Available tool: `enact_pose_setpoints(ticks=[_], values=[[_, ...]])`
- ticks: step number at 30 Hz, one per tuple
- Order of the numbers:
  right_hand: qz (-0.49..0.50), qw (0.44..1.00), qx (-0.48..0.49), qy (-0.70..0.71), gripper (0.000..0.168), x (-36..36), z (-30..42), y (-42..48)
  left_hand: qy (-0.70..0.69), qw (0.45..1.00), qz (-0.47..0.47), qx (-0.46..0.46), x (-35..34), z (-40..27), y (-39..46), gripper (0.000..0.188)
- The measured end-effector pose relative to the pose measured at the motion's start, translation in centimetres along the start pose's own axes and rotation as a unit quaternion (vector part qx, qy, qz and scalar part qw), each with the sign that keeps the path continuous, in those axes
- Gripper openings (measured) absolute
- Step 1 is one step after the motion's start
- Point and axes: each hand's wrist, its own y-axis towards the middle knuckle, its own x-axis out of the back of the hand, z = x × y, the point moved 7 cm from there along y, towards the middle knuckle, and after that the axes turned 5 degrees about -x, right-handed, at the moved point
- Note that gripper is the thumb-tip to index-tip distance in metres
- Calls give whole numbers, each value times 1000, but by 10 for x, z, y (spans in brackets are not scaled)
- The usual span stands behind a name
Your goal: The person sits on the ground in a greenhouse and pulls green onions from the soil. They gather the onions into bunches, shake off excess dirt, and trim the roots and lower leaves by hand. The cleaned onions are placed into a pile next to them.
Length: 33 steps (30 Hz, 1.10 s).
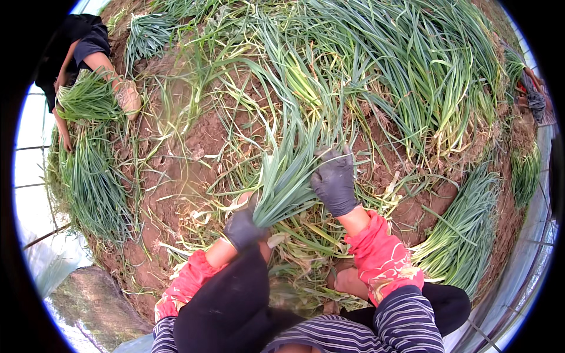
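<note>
My left hand (242,229), in a dark glove, is closed around the lower end of a bunch of long green allium leaves (287,185). The leaves fan up and to the right, away from that hand. My right hand (334,181), also dark-gloved, is at the bunch's right side with its fingers bent among the leaf tips. Whether those fingers pinch a leaf is hidden. Beneath the bunch, pale and yellowed leaf scraps (304,238) litter the soil between my legs.
A big heap of uprooted alliums (397,66) with roots showing spreads ahead. A neat pile (468,234) lies at right, another pile (95,185) at left. A person (90,48) bends at left beside a bunch; another person (536,99) is at far right. Plastic sheeting (525,264) borders the soil.
</note>
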Motion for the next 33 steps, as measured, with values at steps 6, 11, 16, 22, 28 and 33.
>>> enact_pose_setpoints(ticks=[6, 11, 16, 22, 28, 33], values=[[-151, 968, -36, 196, 14, 34, -58, -3, 42, 999, -21, -20, 10, -17, -11, 54], [6, 995, 59, 77, 27, 14, -27, -13, 41, 998, -36, -34, 6, -8, -8, 55], [81, 983, -16, 163, 19, -10, -20, -14, 44, 998, -32, -42, 1, 7, -2, 54], [-37, 999, 24, 16, 21, -1, -1, -19, 52, 998, -5, -21, -2, 5, -3, 67], [-134, 974, -130, 129, 32, 27, -77, -22, 97, 992, -3, -84, 3, -9, -8, 96], [-116, 991, 68, 12, 36, 43, -17, -23, 92, 995, -5, -40, 3, -7, -8, 96]])
